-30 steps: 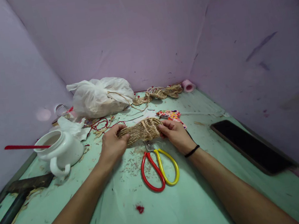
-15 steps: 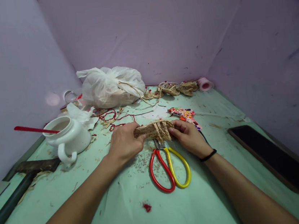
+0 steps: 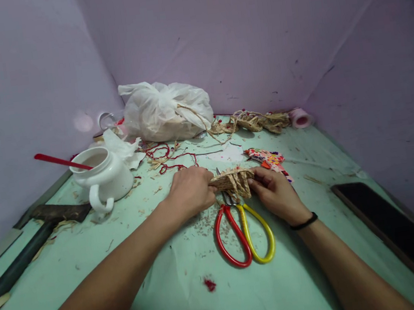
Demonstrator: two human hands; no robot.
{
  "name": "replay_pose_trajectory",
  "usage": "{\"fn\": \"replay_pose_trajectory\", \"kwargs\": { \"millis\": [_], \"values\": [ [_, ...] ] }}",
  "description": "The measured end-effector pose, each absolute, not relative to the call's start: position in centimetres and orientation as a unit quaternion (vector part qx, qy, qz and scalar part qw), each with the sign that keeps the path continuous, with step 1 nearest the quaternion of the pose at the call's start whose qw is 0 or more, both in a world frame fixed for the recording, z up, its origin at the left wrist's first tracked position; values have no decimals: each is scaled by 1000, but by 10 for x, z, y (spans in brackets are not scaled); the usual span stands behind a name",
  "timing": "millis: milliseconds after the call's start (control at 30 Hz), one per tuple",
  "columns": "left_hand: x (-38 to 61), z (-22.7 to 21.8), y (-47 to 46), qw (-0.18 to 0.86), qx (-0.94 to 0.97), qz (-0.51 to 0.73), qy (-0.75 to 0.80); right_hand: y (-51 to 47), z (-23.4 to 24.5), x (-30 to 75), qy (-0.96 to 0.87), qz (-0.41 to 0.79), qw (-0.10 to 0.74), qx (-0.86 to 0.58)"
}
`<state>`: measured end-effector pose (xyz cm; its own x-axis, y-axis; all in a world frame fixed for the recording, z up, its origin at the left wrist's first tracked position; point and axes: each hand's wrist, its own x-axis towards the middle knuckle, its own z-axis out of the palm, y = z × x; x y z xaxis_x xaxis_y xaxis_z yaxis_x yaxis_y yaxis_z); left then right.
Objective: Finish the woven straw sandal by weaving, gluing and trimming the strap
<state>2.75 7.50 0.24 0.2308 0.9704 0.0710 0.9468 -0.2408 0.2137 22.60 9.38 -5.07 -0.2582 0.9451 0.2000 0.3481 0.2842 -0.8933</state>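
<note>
A small braided straw piece [image 3: 232, 182], with cords wound across its right half, is held up level between both hands. My left hand [image 3: 193, 191] is closed around its left end, knuckles up. At the right end, my right hand [image 3: 277, 190] pinches it between thumb and fingers; a black band circles that wrist. Just beneath the piece lie scissors [image 3: 244, 236] with one red and one yellow handle, their blades partly hidden by the straw. Behind my right hand is a flower-patterned cloth piece [image 3: 267, 157].
On the left stand a white pot [image 3: 106, 180] with a red stick [image 3: 60, 161] and a dark-handled hammer [image 3: 46, 230]. A tied plastic bag [image 3: 167, 112], straw pieces [image 3: 259, 122] and a pink roll [image 3: 300, 118] line the back. A phone [image 3: 385, 228] lies right; red yarn [image 3: 163, 153] lies behind.
The camera view has turned slightly left, so everything sits farther right. My left hand has moved inward over the straw piece, covering more of its left end. Both hands keep hold.
</note>
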Motion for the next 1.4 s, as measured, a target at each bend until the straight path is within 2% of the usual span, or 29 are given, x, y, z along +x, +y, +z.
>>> {"fn": "replay_pose_trajectory", "kwargs": {
  "millis": [1000, 1400],
  "values": [
    [36, 8, 76, 45, 770, 15, 636, 97, -55, 226, -726, 301, 376, -491],
    [44, 6, 70, 9, 784, 50, 619, 92, -52, 232, -713, 275, 435, -476]
  ]
}}
